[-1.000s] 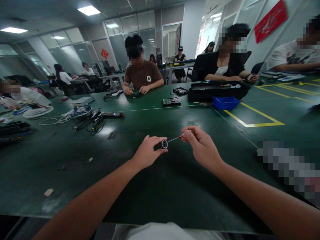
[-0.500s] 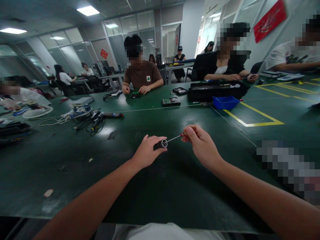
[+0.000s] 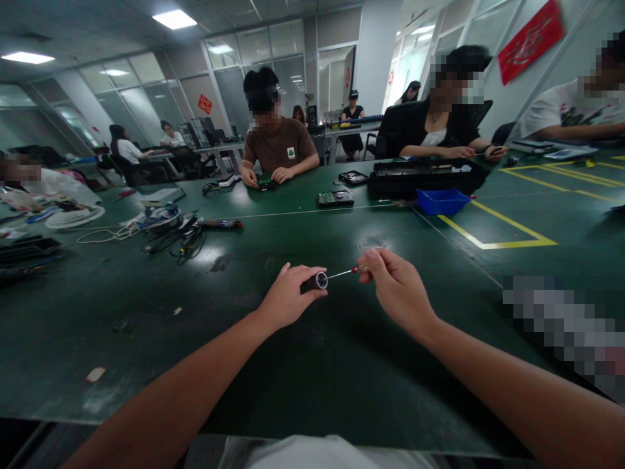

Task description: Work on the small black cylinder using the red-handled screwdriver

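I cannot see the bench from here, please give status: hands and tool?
Left hand shut on small cylinder. Right hand shut on screwdriver, tip at cylinder's open end. Nothing between them.

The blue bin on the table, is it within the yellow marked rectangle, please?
No, the blue bin sits just outside the yellow marked rectangle, beside the black case.

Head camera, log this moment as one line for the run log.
left hand: holds small black tube | right hand: holds thin screwdriver, tip at tube's open end | surface: green table
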The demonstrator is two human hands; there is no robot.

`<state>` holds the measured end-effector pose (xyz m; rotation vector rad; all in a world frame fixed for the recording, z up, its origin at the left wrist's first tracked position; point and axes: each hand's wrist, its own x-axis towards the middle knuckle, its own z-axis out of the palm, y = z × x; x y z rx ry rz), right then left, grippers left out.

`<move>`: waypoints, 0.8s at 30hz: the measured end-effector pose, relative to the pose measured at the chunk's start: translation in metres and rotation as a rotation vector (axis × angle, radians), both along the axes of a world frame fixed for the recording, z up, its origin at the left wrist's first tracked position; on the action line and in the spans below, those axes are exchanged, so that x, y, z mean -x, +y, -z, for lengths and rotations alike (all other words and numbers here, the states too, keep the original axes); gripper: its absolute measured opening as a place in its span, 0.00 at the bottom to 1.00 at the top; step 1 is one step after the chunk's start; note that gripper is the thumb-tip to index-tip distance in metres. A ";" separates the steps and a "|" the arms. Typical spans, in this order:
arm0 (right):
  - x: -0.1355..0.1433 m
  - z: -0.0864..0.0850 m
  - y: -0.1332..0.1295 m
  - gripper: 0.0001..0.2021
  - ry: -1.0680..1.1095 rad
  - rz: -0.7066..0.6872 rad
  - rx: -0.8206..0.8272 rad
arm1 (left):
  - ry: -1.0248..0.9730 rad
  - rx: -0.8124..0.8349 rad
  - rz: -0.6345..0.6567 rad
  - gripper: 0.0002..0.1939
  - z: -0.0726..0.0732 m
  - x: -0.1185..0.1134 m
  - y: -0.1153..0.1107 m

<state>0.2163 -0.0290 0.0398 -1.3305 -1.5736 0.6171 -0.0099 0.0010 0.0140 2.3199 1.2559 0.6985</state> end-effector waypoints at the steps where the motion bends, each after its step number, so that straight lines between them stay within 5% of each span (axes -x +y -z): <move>1: 0.000 -0.001 -0.001 0.21 -0.030 0.024 0.001 | 0.004 -0.002 0.003 0.21 0.000 0.000 -0.001; 10: 0.002 -0.001 -0.008 0.13 -0.214 -0.070 -0.142 | 0.034 -0.033 -0.005 0.20 0.000 -0.002 -0.001; 24: 0.003 -0.003 -0.009 0.16 -0.238 -0.121 -0.099 | 0.035 -0.020 0.004 0.20 0.003 0.001 -0.001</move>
